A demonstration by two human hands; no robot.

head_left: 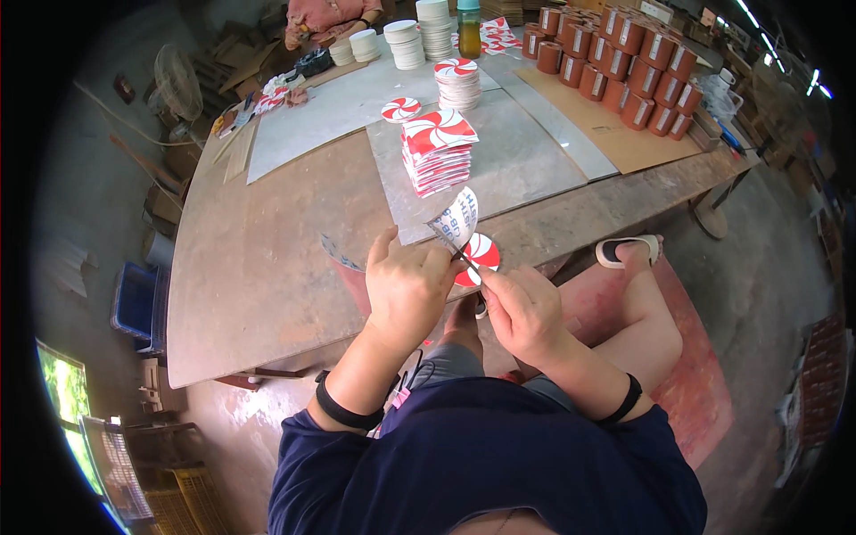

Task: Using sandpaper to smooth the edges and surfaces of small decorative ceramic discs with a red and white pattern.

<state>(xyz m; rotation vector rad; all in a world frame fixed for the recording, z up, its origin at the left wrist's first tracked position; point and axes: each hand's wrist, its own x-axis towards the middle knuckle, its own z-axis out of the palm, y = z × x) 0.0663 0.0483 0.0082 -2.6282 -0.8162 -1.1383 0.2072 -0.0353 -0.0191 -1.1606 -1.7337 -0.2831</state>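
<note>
Both my hands come together over the table's near edge. My left hand [408,281] is closed, its fingertips at the lower end of a curled white paper with blue print [460,217], apparently the backing of a sticker. Along that paper a thin dark edge runs down to my right hand [526,312], whose thumb and forefinger are pinched; what they grip is too small to make out. Between and behind the fingertips shows a round red-and-white swirl disc [484,251], partly hidden. Beyond stands a stack of square red-and-white swirl sheets [439,147].
A stack of round swirl-topped discs [458,86] and a single swirl disc [400,110] sit farther back. White disc stacks [406,46], a bottle [469,31] and piled brown cylinders [615,67] line the far side. Another person [330,13] is across the table [259,259].
</note>
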